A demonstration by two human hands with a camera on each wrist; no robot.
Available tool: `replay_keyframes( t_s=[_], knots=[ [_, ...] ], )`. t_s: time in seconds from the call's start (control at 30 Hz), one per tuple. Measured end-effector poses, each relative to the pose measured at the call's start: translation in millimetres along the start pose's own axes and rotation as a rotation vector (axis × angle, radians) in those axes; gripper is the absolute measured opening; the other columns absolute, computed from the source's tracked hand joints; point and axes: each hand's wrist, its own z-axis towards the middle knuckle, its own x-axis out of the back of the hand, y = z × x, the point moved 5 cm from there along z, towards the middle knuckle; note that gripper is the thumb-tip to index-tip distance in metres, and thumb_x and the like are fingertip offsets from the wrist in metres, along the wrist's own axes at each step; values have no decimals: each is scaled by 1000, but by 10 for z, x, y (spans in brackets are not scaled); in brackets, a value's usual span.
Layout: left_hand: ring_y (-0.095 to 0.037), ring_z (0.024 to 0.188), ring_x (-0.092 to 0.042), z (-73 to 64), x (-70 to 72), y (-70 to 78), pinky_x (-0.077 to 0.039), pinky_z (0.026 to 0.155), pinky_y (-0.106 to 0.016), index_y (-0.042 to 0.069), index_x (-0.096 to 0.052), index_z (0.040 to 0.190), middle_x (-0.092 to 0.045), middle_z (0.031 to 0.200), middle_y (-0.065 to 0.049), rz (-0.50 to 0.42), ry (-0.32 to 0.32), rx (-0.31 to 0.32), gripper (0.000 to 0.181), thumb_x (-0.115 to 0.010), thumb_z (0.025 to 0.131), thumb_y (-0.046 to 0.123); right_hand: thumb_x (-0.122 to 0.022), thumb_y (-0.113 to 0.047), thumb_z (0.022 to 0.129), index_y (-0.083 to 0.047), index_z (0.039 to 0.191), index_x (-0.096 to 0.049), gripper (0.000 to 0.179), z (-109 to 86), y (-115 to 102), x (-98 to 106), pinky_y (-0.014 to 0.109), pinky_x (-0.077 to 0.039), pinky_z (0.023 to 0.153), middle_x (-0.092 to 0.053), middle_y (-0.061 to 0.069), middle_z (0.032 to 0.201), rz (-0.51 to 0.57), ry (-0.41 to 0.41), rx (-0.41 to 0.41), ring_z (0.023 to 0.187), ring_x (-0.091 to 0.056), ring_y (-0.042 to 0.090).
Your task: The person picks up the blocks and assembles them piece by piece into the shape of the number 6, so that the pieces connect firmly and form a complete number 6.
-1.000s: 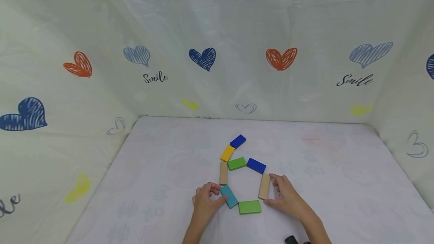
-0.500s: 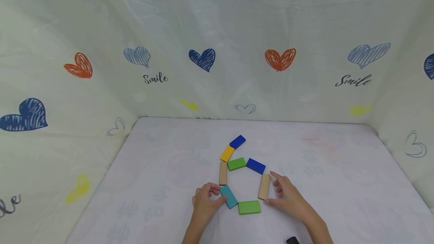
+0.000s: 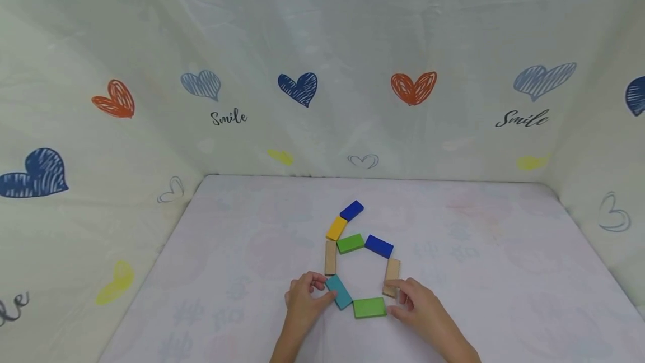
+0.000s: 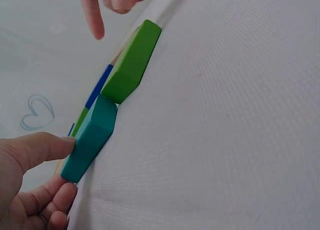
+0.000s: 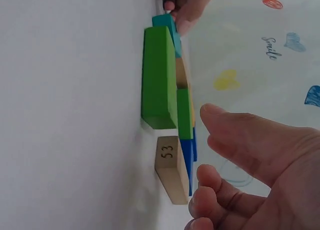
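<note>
My left hand (image 3: 304, 298) pinches a teal wooden block (image 3: 339, 292) between thumb and fingers as it lies flat at the ring's lower left. In the left wrist view, the thumb presses one side of that teal block (image 4: 90, 140) and the fingertips meet its end. My right hand (image 3: 420, 310) hovers with spread fingers at the lower right. Its index finger overlaps a plain wooden block (image 3: 393, 269), and its thumb is by the end of a light green block (image 3: 369, 307). The right wrist view shows nothing between those fingers; the plain block (image 5: 172, 170) bears the number 53.
Another plain block (image 3: 330, 257), a green block (image 3: 350, 243) and a blue block (image 3: 379, 246) complete the ring's outline. A yellow block (image 3: 336, 228) and a second blue block (image 3: 351, 210) curve off its upper left. White cloth (image 3: 242, 240) covers the table; a printed curtain (image 3: 353, 139) stands behind.
My right hand has let go of the plain block's far end and shifted down and left toward the light green block. The left hand stays on the teal block.
</note>
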Motion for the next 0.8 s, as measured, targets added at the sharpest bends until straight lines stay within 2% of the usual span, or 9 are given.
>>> replay_keyframes(
  t_s=[0.13,0.3,0.6,0.8],
  knots=[
    [-13,81,-41,-3,0,0,-23,77,-37,15,-60,91,-55,78,4,-1,1,-3,29,-77,69,22,-74,-17,75,-12,112,-64,38,-11,14,-128,20,-34,54,-45,-7,68,-6,-62,-53,59,-37,0],
    [-14,82,-40,2,-5,-1,-23,76,-37,15,-60,91,-55,78,4,-4,-6,-2,29,-77,69,23,-74,-20,75,-16,110,-64,36,-7,30,-206,21,-33,51,-45,-7,62,-15,-103,-81,55,-37,2],
    [-13,82,-41,10,6,-3,-24,77,-38,15,-60,93,-56,79,4,2,-6,-5,30,-77,70,24,-74,-16,75,-17,105,-65,31,15,26,-238,19,-33,50,-45,-10,61,-46,-64,-32,53,-36,0],
    [-14,82,-41,4,9,-2,-24,76,-38,15,-60,92,-55,79,4,1,-10,4,29,-77,70,23,-73,-15,76,-17,105,-65,30,21,35,-237,19,-34,50,-47,-11,62,-34,-61,-36,53,-37,-1]
  ],
)
